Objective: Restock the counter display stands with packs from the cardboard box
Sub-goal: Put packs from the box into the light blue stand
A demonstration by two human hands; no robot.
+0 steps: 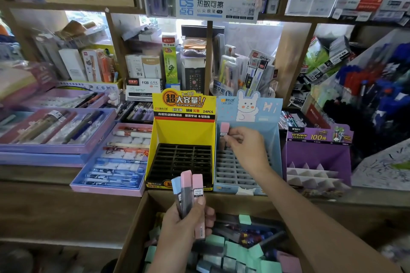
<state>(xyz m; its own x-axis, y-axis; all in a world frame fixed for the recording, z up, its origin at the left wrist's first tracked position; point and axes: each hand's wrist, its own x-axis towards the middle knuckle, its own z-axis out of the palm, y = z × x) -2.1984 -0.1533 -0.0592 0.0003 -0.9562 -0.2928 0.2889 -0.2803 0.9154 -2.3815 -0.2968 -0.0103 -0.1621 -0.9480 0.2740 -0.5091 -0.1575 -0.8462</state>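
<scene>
My right hand (246, 146) pinches a pink-capped pack (224, 130) upright over the back left corner of the light blue rabbit display stand (273, 139), whose grey slot grid looks bare. My left hand (184, 226) grips three slim packs (188, 193), one blue-capped and two pink-capped, above the cardboard box (133, 224). The box holds several green, blue and pink packs. The yellow display stand (184, 131) with a black slot grid stands left of the blue one and shows no packs.
A purple stand (319, 153) with white dividers sits right of the blue stand. Trays of pens (115, 162) lie on the counter to the left. Crowded shelves of stationery rise behind the stands.
</scene>
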